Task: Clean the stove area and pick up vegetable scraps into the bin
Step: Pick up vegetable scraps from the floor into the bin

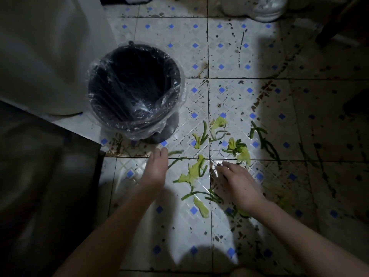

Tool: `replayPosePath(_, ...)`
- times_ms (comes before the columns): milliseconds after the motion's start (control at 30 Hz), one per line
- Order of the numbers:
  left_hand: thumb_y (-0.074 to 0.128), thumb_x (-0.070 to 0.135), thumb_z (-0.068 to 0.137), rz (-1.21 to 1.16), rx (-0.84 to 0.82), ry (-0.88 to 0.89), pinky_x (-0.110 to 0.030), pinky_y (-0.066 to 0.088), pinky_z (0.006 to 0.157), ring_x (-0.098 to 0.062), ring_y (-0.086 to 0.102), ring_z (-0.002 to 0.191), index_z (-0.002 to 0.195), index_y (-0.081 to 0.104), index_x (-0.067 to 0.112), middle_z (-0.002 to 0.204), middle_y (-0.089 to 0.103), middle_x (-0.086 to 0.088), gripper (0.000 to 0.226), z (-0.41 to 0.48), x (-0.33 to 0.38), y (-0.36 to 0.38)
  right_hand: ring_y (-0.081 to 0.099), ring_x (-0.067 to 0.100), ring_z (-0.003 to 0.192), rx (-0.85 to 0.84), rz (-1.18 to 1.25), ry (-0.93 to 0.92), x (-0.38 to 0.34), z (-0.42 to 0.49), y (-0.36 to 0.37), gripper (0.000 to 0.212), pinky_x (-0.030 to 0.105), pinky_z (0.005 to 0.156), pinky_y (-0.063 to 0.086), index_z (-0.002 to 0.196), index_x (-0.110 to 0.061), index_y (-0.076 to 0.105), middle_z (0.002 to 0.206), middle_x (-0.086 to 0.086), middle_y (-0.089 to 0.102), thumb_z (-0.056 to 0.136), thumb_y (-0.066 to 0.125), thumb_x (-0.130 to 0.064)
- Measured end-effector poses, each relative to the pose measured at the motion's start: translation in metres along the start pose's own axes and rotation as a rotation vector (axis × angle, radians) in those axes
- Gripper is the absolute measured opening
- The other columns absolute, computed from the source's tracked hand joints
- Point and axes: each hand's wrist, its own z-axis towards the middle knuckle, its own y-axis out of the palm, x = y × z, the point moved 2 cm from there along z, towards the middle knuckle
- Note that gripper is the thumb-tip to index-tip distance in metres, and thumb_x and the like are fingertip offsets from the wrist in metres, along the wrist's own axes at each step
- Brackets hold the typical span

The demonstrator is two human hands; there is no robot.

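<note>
Green and yellow vegetable scraps (194,171) lie scattered over the tiled floor (179,232) in front of me. A black bin (133,88) lined with a clear plastic bag stands on the floor to their upper left. My left hand (157,166) reaches down near the bin's base with straight fingers, its tips close to a thin green stem (176,152). My right hand (237,180) is spread low over the floor among the scraps, fingers relaxed. More scraps (242,151) sit just beyond its fingertips. Neither hand holds anything.
A dark cabinet or appliance (46,186) fills the left side, with a pale surface (46,52) above it. A white shoe (265,7) stands at the top right. The tiles are spattered with dark dirt (261,98), and the right side lies in shadow.
</note>
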Motion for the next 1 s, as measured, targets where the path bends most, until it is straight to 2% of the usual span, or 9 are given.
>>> replayPosePath(133,0.041,0.000,0.093,0.077,0.094,0.212,-0.028,0.046,0.089,-0.022,0.053,0.100,0.120,0.050,0.000,0.116,0.055,-0.015,0.028,-0.029,0.015,0.020,0.045,0.024,0.125,-0.043,0.019,0.011,-0.002,-0.002,0.002,0.052,0.033,0.106,0.032,0.136,-0.017,0.047,0.137,0.005,0.050,0.086,0.061,-0.018)
replayPosePath(200,0.011,0.013,0.099,0.112,0.056,0.241,-0.029,0.038,0.096,-0.023,0.045,0.112,0.128,0.042,0.002,0.131,0.045,-0.014,0.044,-0.038,0.015,0.029,0.044,0.022,0.126,-0.049,0.037,0.028,0.000,-0.002,0.003,0.052,0.032,0.107,0.032,0.136,-0.018,0.047,0.137,0.002,0.049,0.086,0.062,-0.021)
replayPosePath(233,0.010,0.018,0.099,0.100,0.087,0.202,-0.029,0.038,0.095,-0.022,0.044,0.112,0.130,0.040,0.004,0.131,0.045,-0.013,0.046,-0.037,0.014,0.030,0.045,0.021,0.125,-0.043,0.045,0.033,0.000,-0.003,0.003,0.050,0.032,0.106,0.033,0.135,-0.018,0.048,0.137,0.002,0.050,0.087,0.061,-0.022)
replayPosePath(333,0.037,0.028,0.098,0.088,0.136,0.125,-0.028,0.041,0.086,-0.020,0.050,0.104,0.129,0.041,0.011,0.118,0.050,-0.007,0.036,-0.029,0.021,0.020,0.050,0.022,0.119,-0.010,0.059,0.042,0.001,-0.005,0.002,0.039,0.031,0.101,0.037,0.130,-0.016,0.053,0.131,0.003,0.055,0.091,0.054,-0.023)
replayPosePath(400,0.044,0.029,0.097,0.091,0.110,0.105,-0.027,0.041,0.086,-0.019,0.050,0.104,0.130,0.039,0.013,0.118,0.050,-0.006,0.037,-0.026,0.025,0.020,0.049,0.023,0.120,-0.004,0.065,0.065,0.002,-0.008,0.000,0.039,0.031,0.102,0.034,0.131,-0.016,0.053,0.132,0.004,0.054,0.092,0.052,-0.022)
replayPosePath(533,0.043,0.026,0.098,0.127,0.095,0.050,-0.026,0.042,0.089,-0.019,0.050,0.104,0.121,0.042,0.012,0.116,0.049,-0.007,0.028,-0.019,0.027,0.022,0.042,0.021,0.129,-0.038,0.064,0.085,0.002,-0.010,-0.001,0.044,0.030,0.107,0.028,0.135,-0.018,0.048,0.140,0.003,0.048,0.091,0.052,-0.019)
replayPosePath(700,0.052,0.025,0.094,0.206,0.126,0.049,-0.027,0.044,0.086,-0.019,0.050,0.101,0.117,0.043,0.012,0.114,0.048,-0.006,0.029,-0.015,0.030,0.021,0.052,0.025,0.115,-0.010,0.076,0.091,0.002,-0.013,-0.002,0.035,0.031,0.096,0.036,0.127,-0.014,0.056,0.129,0.005,0.057,0.094,0.047,-0.022)
replayPosePath(833,0.053,0.029,0.093,0.161,0.090,0.057,-0.032,0.043,0.088,-0.022,0.050,0.104,0.119,0.042,0.014,0.113,0.050,-0.006,0.031,-0.009,0.027,0.020,0.052,0.026,0.115,-0.011,0.078,0.098,0.003,-0.015,-0.001,0.035,0.031,0.096,0.036,0.127,-0.014,0.056,0.129,0.005,0.057,0.096,0.045,-0.026)
replayPosePath(1000,0.056,0.013,0.090,0.201,0.028,0.099,-0.032,0.043,0.084,-0.022,0.053,0.101,0.111,0.045,0.014,0.110,0.055,-0.006,0.024,-0.004,0.029,0.014,0.048,0.023,0.119,-0.043,0.078,0.111,0.002,-0.017,-0.001,0.039,0.029,0.100,0.031,0.130,-0.017,0.053,0.133,0.003,0.053,0.092,0.044,-0.020)
